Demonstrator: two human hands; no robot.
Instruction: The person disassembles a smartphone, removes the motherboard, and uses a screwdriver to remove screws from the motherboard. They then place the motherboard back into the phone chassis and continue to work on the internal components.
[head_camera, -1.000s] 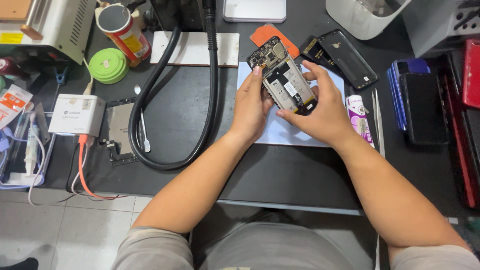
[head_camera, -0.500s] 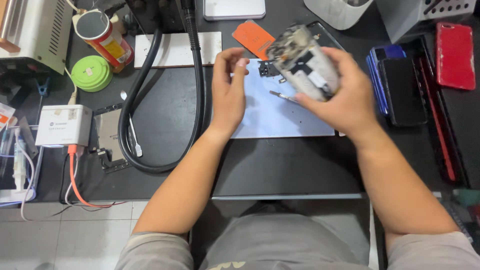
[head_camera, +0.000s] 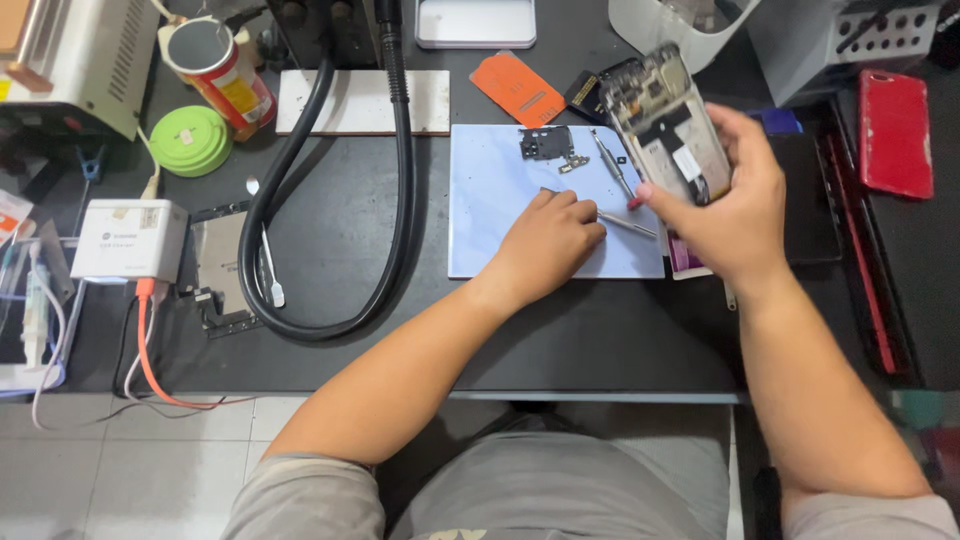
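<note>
Since half a second ago the left hand (head_camera: 545, 240) has come down from the upper edge of the pale blue rectangular work mat (head_camera: 500, 225) to its middle, and the right hand (head_camera: 725, 205) has carried the opened smartphone chassis with its bare circuit board and metal frame (head_camera: 662, 125) further out over the mat's right edge. On the black workbench (head_camera: 600, 330) a thick black corrugated hose (head_camera: 400, 190) loops at the left, well apart from both hands. The right hand is closed around the chassis, thumb on one long side and fingers behind, holding it tilted above the bench. It looks light, stiff and fragile, with exposed parts that should not be pressed, so the bare metal side rails seem the safest place to grip. The left hand rests curled on the mat, fingertips at a slim silver tweezer-like tool (head_camera: 625, 222); whether it already pinches the tool I cannot tell. A slender grey screwdriver (head_camera: 610, 165) and a small dark metal shield plate (head_camera: 545, 145) lie just above.
</note>
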